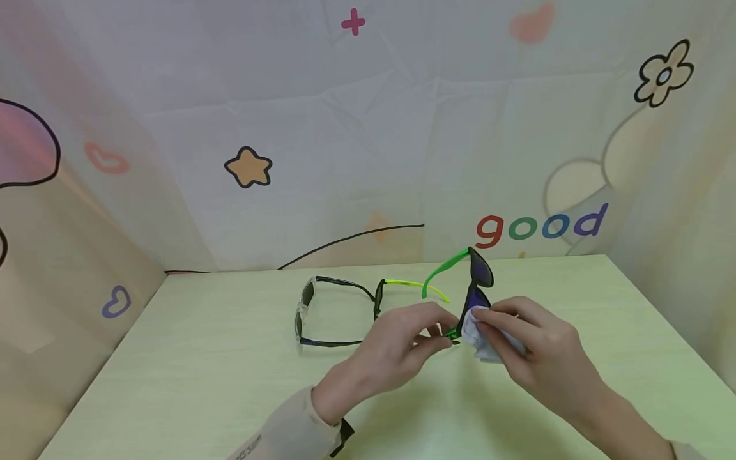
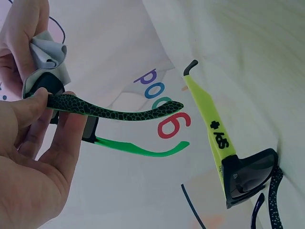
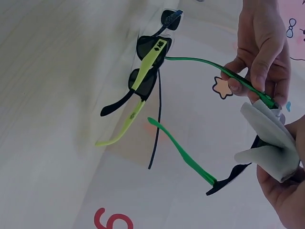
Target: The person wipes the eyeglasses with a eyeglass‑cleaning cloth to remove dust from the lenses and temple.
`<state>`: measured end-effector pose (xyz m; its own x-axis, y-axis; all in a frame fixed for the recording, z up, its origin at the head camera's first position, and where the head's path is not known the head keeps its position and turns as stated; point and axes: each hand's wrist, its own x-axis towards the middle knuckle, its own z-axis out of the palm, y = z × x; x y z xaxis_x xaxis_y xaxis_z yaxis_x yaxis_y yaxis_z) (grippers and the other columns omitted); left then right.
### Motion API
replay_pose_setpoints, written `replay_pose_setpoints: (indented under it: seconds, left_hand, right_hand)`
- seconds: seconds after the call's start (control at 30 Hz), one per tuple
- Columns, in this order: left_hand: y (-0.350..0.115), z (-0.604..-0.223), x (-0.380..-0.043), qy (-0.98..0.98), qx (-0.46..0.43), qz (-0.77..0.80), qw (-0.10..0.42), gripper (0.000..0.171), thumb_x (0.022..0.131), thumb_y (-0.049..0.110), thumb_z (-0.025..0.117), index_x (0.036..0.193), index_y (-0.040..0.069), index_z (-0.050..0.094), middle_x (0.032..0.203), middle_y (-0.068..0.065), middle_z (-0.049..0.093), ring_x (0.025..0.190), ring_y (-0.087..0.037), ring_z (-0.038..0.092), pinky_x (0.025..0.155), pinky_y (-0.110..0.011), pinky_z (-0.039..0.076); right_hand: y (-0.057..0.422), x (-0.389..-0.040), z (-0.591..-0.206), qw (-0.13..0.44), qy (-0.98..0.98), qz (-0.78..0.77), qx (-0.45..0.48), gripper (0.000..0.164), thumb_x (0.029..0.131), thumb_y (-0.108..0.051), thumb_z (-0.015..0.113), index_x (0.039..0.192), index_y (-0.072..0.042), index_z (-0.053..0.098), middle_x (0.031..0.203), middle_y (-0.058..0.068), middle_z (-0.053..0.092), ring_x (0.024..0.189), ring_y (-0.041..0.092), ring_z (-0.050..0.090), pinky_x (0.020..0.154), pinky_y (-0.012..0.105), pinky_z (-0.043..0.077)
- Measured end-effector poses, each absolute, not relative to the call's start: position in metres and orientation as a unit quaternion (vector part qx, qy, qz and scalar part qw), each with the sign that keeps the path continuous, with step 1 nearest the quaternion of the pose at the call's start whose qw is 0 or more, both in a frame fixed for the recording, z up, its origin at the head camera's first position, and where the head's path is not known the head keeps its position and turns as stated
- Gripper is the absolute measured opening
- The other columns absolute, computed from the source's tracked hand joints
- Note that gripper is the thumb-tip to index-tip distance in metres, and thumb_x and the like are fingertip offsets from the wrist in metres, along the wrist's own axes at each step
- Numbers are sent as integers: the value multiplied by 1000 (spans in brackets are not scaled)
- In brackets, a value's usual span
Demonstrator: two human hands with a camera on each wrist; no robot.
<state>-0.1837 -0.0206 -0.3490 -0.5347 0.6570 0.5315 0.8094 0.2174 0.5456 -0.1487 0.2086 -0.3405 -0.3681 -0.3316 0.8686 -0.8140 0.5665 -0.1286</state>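
A pair of sunglasses with green temples and dark lenses (image 1: 482, 271) is held up above the table. My left hand (image 1: 397, 348) pinches one temple near its hinge; the left wrist view shows a black crackle pattern on that temple (image 2: 114, 113). The other green temple (image 3: 186, 155) sticks out free. With fingers and thumb, my right hand (image 1: 543, 348) grips a pale folded cloth (image 1: 485, 338) against the lens nearer me. That cloth (image 3: 271, 143) wraps over the front of the frame in the right wrist view and hides most of this lens.
Behind my left hand, sunglasses with a clear frame and dark temples (image 1: 336, 344) lie on the pale table (image 1: 190, 383). Beside them are sunglasses with yellow temples (image 2: 207, 109). A printed curtain (image 1: 322, 128) hangs along the table's back edge.
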Motion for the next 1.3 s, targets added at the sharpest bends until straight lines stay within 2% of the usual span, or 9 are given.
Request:
replay_pose_setpoints:
  seconds: [0.43,0.67,0.87,1.1,1.3]
  left_hand:
    - [-30,-353,-176,-766,-488,-403,113,18,93,1,75,109,7,72,98,0,71,84,-4,63,76,-10,52]
    - [-35,-354,-174,-770,-484,-399,117,17,93,0,75,109,6,72,99,0,71,84,-6,64,75,-9,52]
    - [-37,-354,-176,-773,-477,-403,107,17,94,0,74,110,6,71,100,0,70,86,-5,63,75,-9,53]
    - [-39,-355,-176,-773,-463,-423,96,16,95,1,73,109,7,71,101,1,71,84,-2,62,72,-11,54]
    - [-42,-355,-175,-771,-463,-428,89,17,95,-1,72,109,7,71,100,1,70,85,-2,63,73,-11,55]
  right_hand:
    - [217,-155,-341,383,-817,301,309,47,107,-42,54,96,-6,81,89,-2,69,71,6,61,56,13,47]
    - [210,-150,-341,366,-813,326,315,43,105,-45,57,97,-9,79,93,-3,73,78,2,62,63,10,50]
    - [201,-147,-343,391,-786,315,360,42,107,-40,56,95,-7,80,92,-3,71,79,9,67,72,10,54]
    - [192,-145,-342,409,-759,303,405,42,109,-33,54,92,-5,80,92,0,68,75,12,65,66,12,54]
    - [192,-146,-342,414,-764,302,392,43,109,-34,54,93,-4,80,92,0,68,73,13,65,65,13,55]
